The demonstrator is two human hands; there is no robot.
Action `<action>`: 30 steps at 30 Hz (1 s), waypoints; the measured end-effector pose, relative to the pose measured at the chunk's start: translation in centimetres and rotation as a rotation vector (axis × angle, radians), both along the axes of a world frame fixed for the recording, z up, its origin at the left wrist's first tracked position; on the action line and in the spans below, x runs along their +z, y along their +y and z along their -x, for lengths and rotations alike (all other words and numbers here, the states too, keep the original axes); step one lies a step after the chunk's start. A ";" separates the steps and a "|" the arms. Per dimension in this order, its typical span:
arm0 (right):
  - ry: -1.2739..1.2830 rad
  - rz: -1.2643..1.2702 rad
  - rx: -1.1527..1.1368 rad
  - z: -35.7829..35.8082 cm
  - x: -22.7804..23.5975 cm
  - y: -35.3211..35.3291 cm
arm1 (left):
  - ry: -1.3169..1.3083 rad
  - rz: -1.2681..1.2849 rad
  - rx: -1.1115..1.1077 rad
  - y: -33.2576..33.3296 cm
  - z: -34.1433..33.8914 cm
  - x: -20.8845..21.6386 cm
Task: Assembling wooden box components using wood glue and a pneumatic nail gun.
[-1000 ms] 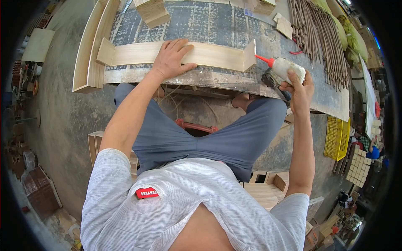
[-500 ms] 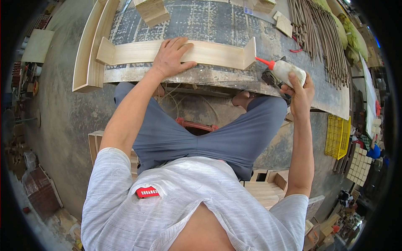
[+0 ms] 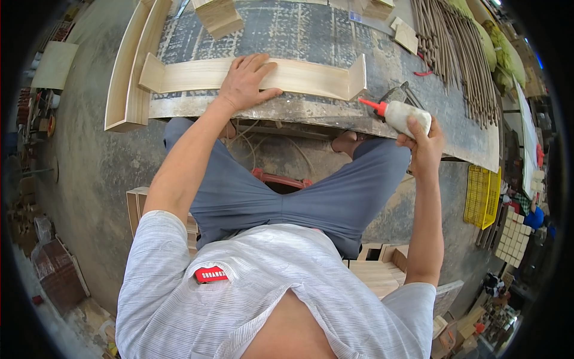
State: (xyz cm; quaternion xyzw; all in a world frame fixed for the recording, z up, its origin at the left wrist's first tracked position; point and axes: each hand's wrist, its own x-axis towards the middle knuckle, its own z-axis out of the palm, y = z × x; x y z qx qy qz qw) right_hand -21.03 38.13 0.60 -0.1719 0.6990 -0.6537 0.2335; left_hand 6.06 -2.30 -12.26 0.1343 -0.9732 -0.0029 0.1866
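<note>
My left hand lies with fingers spread on the long board of a pale wooden frame, which has a short upright piece at each end. In my right hand is a white squeeze bottle with a red nozzle, probably glue. The bottle is tilted, and its nozzle tip points left, close to the near corner of the frame's right end piece without clearly touching it. Behind the bottle, a dark metal tool, partly hidden, rests on the worktable.
A longer wooden box section stands at the table's left edge. Wooden blocks sit at the far side. Thin brown rods lie bundled at the right, near red-handled pliers. A yellow crate is on the floor.
My right hand has moved slightly left and toward me with the bottle, so the nozzle is lower beside the frame's right end. More of the dark tool shows. My left hand stays put.
</note>
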 end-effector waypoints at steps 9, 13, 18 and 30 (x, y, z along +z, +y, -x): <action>-0.566 0.204 0.136 -4.9 -2.1 2.2 | 0.012 -0.089 -0.050 -0.5 0.0 0.7; -0.780 0.283 0.135 -6.3 -3.4 1.9 | -0.009 -0.141 -0.083 -1.2 0.0 0.6; -0.765 0.418 0.219 -6.3 -4.6 1.8 | 0.015 -0.127 -0.138 -0.7 1.5 1.2; -0.492 0.228 0.411 -11.8 0.1 -14.9 | 0.106 -0.119 0.024 -3.1 -4.8 0.4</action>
